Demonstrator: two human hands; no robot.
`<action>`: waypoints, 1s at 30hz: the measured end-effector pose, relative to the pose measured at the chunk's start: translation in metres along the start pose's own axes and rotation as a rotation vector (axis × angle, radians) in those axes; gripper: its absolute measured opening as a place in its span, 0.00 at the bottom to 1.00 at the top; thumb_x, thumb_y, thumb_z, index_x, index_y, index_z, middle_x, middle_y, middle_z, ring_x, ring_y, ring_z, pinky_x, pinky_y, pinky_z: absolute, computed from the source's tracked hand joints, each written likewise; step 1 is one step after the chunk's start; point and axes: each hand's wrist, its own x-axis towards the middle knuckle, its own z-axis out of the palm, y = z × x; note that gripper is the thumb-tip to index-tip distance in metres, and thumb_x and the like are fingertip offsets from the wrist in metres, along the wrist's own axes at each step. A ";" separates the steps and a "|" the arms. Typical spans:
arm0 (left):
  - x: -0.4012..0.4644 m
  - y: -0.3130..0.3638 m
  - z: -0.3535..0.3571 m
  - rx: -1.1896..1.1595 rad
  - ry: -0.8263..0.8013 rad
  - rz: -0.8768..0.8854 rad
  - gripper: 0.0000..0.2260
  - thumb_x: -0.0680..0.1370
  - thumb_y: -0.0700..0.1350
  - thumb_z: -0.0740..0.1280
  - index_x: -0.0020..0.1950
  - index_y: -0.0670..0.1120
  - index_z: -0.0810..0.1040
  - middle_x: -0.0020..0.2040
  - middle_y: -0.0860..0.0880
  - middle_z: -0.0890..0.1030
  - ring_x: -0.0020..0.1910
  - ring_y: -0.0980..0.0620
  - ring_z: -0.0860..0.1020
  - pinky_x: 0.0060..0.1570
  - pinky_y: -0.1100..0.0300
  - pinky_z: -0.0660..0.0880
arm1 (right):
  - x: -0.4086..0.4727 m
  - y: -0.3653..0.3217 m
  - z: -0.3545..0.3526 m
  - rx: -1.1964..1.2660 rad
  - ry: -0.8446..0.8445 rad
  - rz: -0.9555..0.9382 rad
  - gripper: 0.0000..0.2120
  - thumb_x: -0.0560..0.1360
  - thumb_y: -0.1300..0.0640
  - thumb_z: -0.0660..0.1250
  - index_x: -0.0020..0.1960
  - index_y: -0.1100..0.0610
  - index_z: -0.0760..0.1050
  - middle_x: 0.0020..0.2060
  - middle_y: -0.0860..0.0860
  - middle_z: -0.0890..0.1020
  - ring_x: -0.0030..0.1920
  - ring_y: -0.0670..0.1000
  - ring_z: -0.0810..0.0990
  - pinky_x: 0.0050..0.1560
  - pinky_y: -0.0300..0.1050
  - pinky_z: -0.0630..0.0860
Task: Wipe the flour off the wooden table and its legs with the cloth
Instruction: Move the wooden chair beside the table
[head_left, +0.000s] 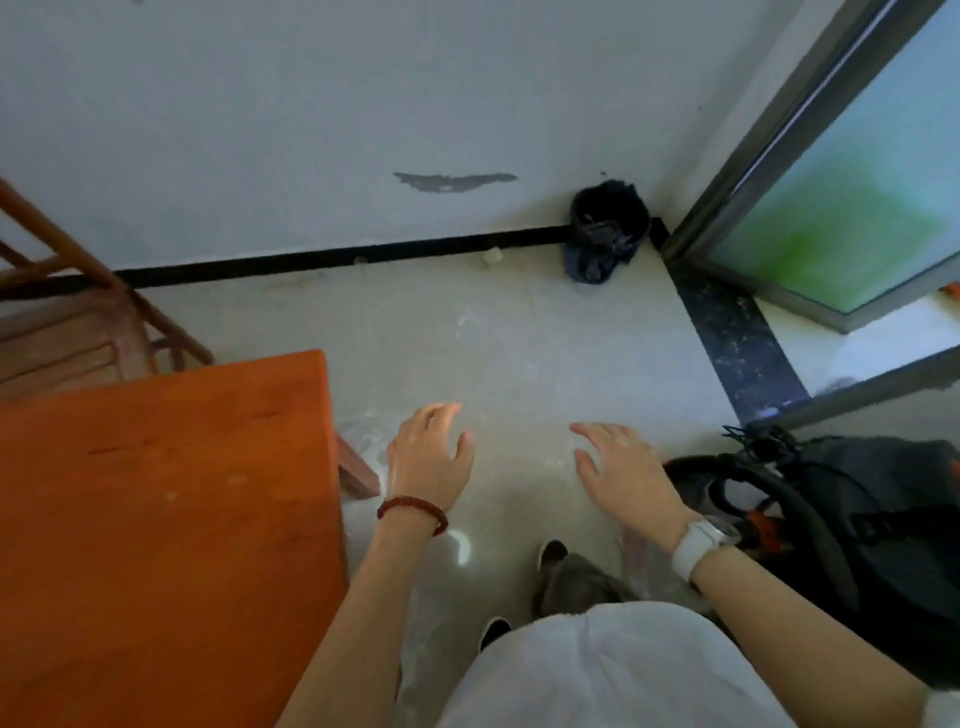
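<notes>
The orange wooden table (156, 509) fills the lower left, its top showing a few faint pale marks. One table leg (358, 470) shows under its right edge, with white flour dust on the floor (363, 431) around it. My left hand (428, 457) hovers just right of the table edge, fingers relaxed and empty. Further right, my right hand (623, 475) is held out over the floor, also empty. No cloth is in view.
A wooden chair (78, 306) stands behind the table at the left. A dark bin (608, 234) sits in the wall corner. A glass door (841, 208) is at the right. A black backpack (857, 530) lies on the floor at my right.
</notes>
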 end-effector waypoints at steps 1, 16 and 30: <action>0.014 -0.004 -0.004 -0.012 0.023 -0.045 0.18 0.78 0.47 0.60 0.66 0.44 0.69 0.65 0.44 0.72 0.65 0.46 0.68 0.65 0.50 0.65 | 0.026 -0.004 -0.002 0.004 -0.029 -0.019 0.22 0.76 0.47 0.50 0.67 0.54 0.67 0.64 0.51 0.73 0.66 0.53 0.68 0.66 0.50 0.64; 0.309 -0.019 -0.155 -0.052 0.407 -0.487 0.17 0.79 0.49 0.58 0.67 0.47 0.67 0.66 0.46 0.70 0.66 0.48 0.67 0.67 0.49 0.65 | 0.440 -0.153 -0.074 -0.089 -0.176 -0.627 0.19 0.78 0.54 0.56 0.68 0.54 0.66 0.65 0.52 0.72 0.67 0.54 0.66 0.67 0.51 0.61; 0.411 -0.217 -0.318 -0.184 0.773 -1.000 0.17 0.78 0.47 0.61 0.66 0.48 0.69 0.66 0.46 0.70 0.67 0.46 0.66 0.67 0.44 0.63 | 0.638 -0.476 -0.023 -0.180 -0.321 -1.237 0.21 0.73 0.52 0.55 0.64 0.57 0.70 0.61 0.56 0.75 0.62 0.58 0.72 0.61 0.55 0.69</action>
